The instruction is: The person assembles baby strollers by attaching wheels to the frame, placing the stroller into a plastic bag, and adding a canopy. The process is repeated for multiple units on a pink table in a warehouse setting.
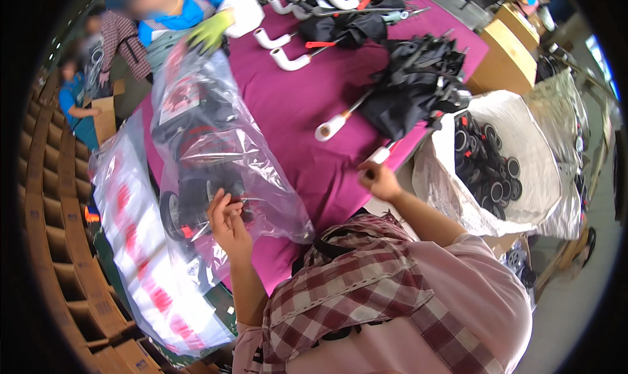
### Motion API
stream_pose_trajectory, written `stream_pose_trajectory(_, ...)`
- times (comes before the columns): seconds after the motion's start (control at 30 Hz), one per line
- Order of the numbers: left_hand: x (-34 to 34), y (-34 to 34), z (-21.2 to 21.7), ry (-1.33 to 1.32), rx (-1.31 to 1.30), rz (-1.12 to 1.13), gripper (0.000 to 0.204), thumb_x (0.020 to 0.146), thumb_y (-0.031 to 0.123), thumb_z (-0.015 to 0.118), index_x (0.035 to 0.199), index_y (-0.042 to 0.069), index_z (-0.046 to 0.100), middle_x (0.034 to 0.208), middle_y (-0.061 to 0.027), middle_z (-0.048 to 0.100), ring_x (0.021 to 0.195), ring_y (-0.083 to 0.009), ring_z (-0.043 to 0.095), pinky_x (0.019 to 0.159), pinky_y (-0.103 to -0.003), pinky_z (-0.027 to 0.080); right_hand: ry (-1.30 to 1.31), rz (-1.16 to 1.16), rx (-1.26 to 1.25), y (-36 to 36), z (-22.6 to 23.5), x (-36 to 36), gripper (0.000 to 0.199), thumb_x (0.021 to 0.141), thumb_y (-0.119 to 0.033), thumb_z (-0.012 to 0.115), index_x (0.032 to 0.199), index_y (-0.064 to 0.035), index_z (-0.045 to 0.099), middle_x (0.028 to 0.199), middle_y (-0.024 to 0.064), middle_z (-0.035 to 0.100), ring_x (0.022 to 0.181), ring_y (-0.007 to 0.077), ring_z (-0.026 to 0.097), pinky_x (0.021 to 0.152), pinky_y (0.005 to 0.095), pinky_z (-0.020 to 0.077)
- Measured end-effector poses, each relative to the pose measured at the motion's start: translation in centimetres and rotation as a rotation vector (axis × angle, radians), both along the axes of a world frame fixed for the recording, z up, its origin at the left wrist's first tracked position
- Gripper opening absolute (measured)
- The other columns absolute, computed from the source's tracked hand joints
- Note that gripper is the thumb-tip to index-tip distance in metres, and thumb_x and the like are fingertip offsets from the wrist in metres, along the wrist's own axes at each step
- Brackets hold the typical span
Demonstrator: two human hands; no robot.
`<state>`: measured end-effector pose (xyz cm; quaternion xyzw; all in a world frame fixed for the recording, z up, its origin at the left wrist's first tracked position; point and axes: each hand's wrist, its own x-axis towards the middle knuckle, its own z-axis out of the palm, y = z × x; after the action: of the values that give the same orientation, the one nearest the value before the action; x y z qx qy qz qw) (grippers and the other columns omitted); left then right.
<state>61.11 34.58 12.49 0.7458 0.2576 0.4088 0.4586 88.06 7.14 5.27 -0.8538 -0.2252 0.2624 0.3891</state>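
My left hand is over the lower part of a clear plastic bag, its fingers loosely spread. Inside the bag are dark parts, with a black wheel at its left side; I cannot tell whether my fingers touch the plastic. My right hand is closed at the near right edge of the purple-covered table, around the near end of a white handle with a red part. Beside it, another white handle on a metal rod sticks out of a bundle of black fabric.
Across the table, a person's gloved hand holds the bag's far end. Several white curved handles lie there. A white sack of black wheels stands right. Flat printed plastic bags lie left, beside stacked brown cartons.
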Motion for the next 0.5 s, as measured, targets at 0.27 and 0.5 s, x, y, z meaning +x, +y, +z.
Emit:
stream_pose_trajectory(0.27,7.6,-2.9,2.1,0.063,0.254,-0.341,0.039,0.085,-0.012,0.047,0.120,-0.002,0.062,0.131,-0.0172,0.055,0.104,-0.0271,0.066,0.086,-0.033,0.055,-0.886,-0.030,0.269,-7.4,12.5,-4.1,0.023,0.071,-0.002,0.073,0.091,-0.0048,0.063,0.098,0.0131,0.063,0.095,0.0345,0.062,0.083,0.0412,0.0510)
stream_pose_trajectory(0.5,23.3,-8.2,8.6,-0.056,0.684,-0.522,0.029,0.092,0.010,0.058,0.120,0.001,0.063,0.131,-0.0201,0.058,0.127,-0.0402,0.051,0.108,-0.051,0.039,-0.478,0.217,0.190,-1.8,15.4,3.4,0.017,0.078,-0.014,0.071,0.084,-0.0041,0.059,0.072,0.0130,0.064,0.068,0.0333,0.065,0.064,0.0417,0.0516)
